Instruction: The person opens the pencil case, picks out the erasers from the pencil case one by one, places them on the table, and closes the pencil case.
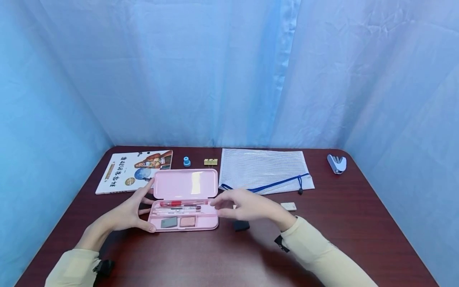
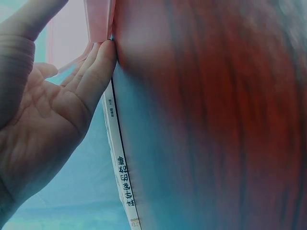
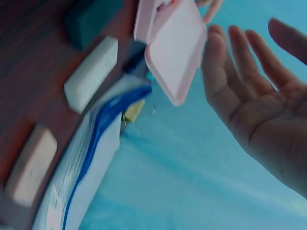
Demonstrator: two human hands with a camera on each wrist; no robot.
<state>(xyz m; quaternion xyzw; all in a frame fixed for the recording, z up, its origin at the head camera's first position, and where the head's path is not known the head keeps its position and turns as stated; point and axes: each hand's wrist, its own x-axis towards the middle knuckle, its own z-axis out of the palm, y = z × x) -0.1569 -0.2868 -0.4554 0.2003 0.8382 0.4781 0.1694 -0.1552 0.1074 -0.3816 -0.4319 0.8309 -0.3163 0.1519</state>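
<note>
I'm looking down at the dark red desk (image 1: 358,223), and the pink pencil case (image 1: 184,199) lies open near the middle, lid up, a red pen (image 1: 181,203) and two small eraser blocks (image 1: 178,222) in its tray. My left hand (image 1: 130,213) is against the case's left end, fingers straight and touching the edge, its grip released, nothing pinched. My right hand (image 1: 247,206) hovers just beside the case's right end, fingers spread and loose, grip released too, holding nothing. Beneath it sits a small black block (image 1: 241,225). Behind the case lie a book (image 1: 134,170) and a mesh zip pouch (image 1: 263,170); a stapler (image 1: 337,164) sits far right.
</note>
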